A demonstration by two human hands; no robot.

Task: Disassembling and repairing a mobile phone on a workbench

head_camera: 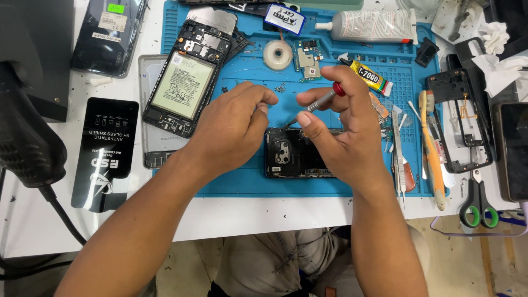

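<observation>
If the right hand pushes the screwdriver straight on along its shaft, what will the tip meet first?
The right hand aims the screwdriver down and left. Its tip looks just above the top edge of the dark phone, so it would probably meet the phone first, near the left hand; depth is unclear.

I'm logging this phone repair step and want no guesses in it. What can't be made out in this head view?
- Screwdriver tip and the screw under it: too small, partly behind the right hand.
- What the left hand pinches: hidden by its curled fingers.
- Right part of the dark phone on the blue mat: covered by the right hand.
- Phone at the right edge: cut off by the frame.
</observation>
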